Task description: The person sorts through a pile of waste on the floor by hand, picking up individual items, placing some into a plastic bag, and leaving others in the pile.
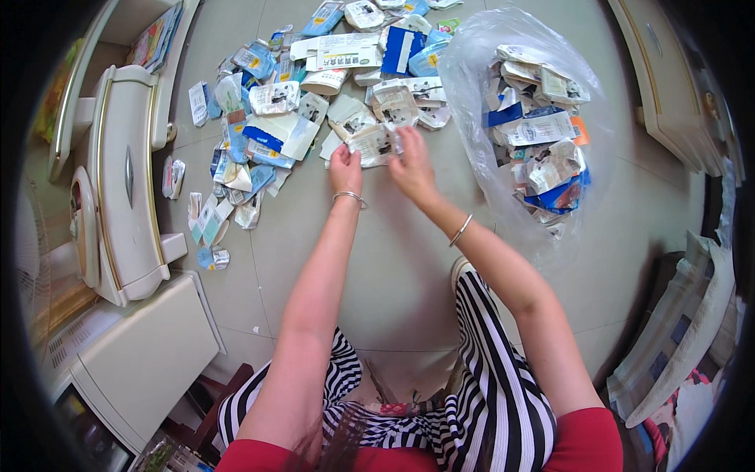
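Both hands are at the near edge of a heap of flattened packaging on the tiled floor. Between them is a crumpled whitish packet (373, 146) with dark printed pictures. My left hand (345, 169) pinches its left side with thumb and fingers. My right hand (414, 164) has its fingertips at the packet's right side; whether they grip it is hard to tell. Just behind lies a similar packet (352, 118). Farther back are a white printed carton (349, 52) and a dark blue piece (403, 51). To the right, a clear plastic bag (472, 127) holds more crumpled packaging (557, 162).
Pale cabinets stand at the left (127, 177) and upper right (660, 76). A few packets (173, 177) lie apart at the heap's left. A pale appliance or box (147, 354) is at the lower left, and a cushioned seat (678, 336) at the right. My legs frame the near floor.
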A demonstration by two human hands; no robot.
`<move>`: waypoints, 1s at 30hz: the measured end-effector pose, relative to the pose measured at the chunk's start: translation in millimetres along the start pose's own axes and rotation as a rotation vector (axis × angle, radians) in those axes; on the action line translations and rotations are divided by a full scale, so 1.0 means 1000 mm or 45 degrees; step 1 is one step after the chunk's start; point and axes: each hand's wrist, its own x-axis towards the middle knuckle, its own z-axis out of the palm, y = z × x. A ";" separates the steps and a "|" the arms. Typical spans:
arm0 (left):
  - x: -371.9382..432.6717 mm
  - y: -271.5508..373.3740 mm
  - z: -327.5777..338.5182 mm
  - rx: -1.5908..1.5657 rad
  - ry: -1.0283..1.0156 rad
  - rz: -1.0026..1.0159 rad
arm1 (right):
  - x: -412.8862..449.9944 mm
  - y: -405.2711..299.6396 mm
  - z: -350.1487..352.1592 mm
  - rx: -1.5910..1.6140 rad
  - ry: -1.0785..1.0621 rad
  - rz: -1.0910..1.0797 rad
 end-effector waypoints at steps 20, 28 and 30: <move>-0.085 0.070 0.002 -0.235 -0.118 0.232 | 0.007 -0.022 -0.036 1.051 -0.251 0.917; -0.090 0.104 -0.006 -0.396 -0.038 0.234 | 0.038 -0.066 -0.089 1.215 -0.499 0.760; -0.093 0.117 -0.009 -0.306 -0.044 0.273 | 0.036 -0.071 -0.093 1.144 -0.448 0.658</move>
